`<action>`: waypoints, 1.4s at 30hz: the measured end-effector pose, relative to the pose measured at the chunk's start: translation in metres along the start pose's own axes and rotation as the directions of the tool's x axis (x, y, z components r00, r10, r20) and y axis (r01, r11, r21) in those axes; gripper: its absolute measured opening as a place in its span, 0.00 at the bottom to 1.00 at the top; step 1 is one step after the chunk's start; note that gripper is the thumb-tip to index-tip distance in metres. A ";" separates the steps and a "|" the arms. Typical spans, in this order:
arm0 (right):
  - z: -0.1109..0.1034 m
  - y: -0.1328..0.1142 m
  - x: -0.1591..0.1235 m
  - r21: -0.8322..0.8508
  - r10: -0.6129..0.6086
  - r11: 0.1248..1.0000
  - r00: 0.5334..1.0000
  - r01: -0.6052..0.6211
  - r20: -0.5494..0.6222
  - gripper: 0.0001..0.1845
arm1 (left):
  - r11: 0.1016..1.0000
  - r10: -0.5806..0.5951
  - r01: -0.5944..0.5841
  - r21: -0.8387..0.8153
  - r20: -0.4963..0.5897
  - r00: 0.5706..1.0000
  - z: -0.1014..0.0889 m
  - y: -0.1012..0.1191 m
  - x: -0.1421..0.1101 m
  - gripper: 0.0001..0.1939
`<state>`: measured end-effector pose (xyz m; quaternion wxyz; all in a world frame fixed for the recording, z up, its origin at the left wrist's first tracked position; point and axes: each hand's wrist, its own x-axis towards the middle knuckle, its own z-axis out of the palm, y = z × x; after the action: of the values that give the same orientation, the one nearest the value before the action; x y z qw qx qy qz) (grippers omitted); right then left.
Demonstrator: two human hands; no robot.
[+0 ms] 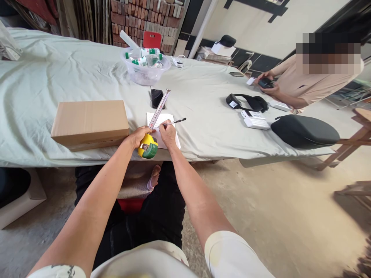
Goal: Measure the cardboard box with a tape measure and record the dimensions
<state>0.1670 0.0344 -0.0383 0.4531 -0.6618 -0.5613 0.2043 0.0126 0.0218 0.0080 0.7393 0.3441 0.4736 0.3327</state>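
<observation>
A sheet of white paper (174, 139) lies near the table's front edge with faint marks on it. My right hand (168, 134) rests on the sheet, fingers closed around a dark pen (179, 121) whose tail points right. At the sheet's left side, my left hand (140, 136) is closed on a yellow and green tape measure (148, 146). Its blade (160, 109) is pulled out and runs away from me across the paper. Beside the blade's far end stands a small black object (156, 98). A cardboard box (89, 122) sits just left of my left hand.
A clear plastic tub (145, 73) holds several bottles at the back. To the right lie a black headset (247, 103), a white device (255, 120) and a dark case (305, 131). Another person (315, 83) at the right holds a dark object (266, 82).
</observation>
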 end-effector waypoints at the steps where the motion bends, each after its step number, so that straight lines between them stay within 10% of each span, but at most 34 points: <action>1: 0.000 0.000 0.000 0.006 0.006 1.000 1.000 -0.006 -0.012 0.06 | 1.000 -0.001 0.001 0.004 -0.001 1.000 0.000 0.000 0.000 0.03; 42: -0.001 -0.005 0.000 -0.002 0.041 0.999 0.998 -0.041 -0.056 0.05 | 0.992 0.021 -0.026 0.125 0.040 0.999 0.002 -0.001 0.001 0.10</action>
<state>0.1652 0.0337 -0.0337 0.4633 -0.6793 -0.5350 0.1940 0.0150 0.0222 0.0076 0.7212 0.4019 0.4752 0.3043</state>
